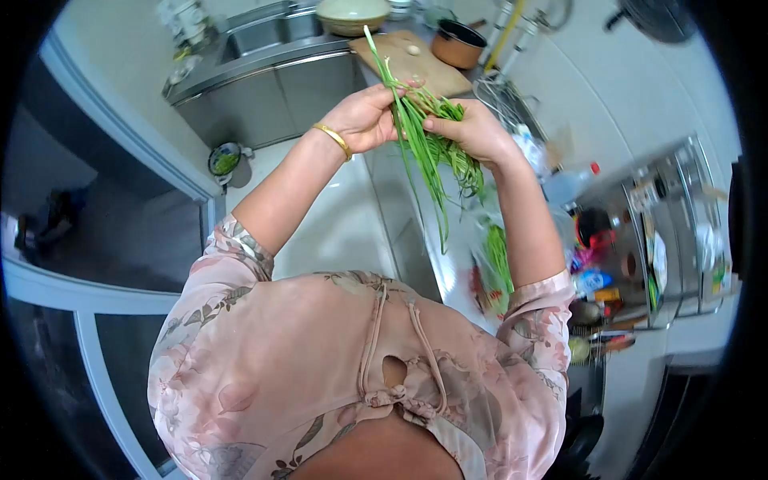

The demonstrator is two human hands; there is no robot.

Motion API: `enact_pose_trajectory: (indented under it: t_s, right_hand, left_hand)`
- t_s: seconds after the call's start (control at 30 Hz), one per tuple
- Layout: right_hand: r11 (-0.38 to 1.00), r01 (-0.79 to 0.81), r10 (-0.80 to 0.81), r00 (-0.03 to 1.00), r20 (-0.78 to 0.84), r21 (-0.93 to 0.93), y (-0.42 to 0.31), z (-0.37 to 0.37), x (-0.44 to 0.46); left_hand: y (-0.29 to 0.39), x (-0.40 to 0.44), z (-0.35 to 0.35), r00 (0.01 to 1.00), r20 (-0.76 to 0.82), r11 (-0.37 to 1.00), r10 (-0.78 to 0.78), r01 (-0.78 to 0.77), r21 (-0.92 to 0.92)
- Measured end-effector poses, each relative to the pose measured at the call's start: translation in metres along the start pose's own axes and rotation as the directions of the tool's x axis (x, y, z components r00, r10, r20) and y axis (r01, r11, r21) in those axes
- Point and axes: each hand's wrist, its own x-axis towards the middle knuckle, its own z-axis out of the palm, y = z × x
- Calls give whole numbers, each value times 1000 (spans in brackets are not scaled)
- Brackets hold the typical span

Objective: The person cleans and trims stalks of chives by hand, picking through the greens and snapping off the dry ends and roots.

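Observation:
Both my hands are raised over the gap beside the counter, with long green stalks between them. My left hand (364, 120), with a gold bracelet at the wrist, pinches some thin stalks near their pale ends. My right hand (472, 134) is wrapped round a bunch of leafy green stalks (432, 168), whose thin leaves hang down toward the counter. One stalk sticks up above my left hand, in front of the cutting board (440, 72). Some fingertips are hidden behind the stalks.
A small white piece lies on the cutting board, beside a brown pot (458, 44). Further left are a lidded bowl (352, 16) and a sink (268, 36). More greens (498, 252) lie in a bag on the counter. A bin (230, 166) stands on the floor; a metal rack (672, 232) is at the right.

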Motion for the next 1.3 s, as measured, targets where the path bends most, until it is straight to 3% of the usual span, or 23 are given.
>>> enact_pose_trajectory:
  t_s: [0.13,0.27,0.37,0.53,0.67,0.83,0.93,1.07,1.1,1.23,1.3]
  right_hand:
    - [965,-99,63,986,152,242,-32,76,79]
    - [984,-121,80,958,274,133,-55,157,169]
    - [982,-43,-8,964,266,184,-61,222,236]
    - [959,-10,-67,963,262,282,-70,318,343]
    - [912,-193,15,898,439,363,-94,381,404]
    - [973,-63,-94,770,631,222,-110,451,482]
    - [962,43,-229,669,707,271,-118,486,527]
    - [890,453,-348,597,723,54,-135,517,598]
    - [903,419,-346,573,743,98,-144,519,607]
    - [950,313,-228,659,717,15,-151,549,657]
    - [948,304,-288,695,659,94,-141,573,692]
  left_hand:
    - [65,-61,-83,997,-69,1000,22,-21,20]
    - [130,-130,-155,970,-241,997,39,-21,77]
    - [173,-177,-206,928,-370,994,33,9,110]
    - [230,-240,-277,911,-413,984,15,61,169]
    - [267,-272,-324,865,-497,982,70,28,187]
    - [317,-289,-396,794,-582,970,174,-34,243]
    - [354,-289,-422,740,-644,961,195,-14,275]
    - [406,-284,-456,626,-762,966,165,55,254]
    - [415,-286,-466,625,-763,964,165,59,258]
    - [441,-303,-503,702,-705,974,99,77,213]
    - [454,-318,-526,755,-654,964,44,140,227]
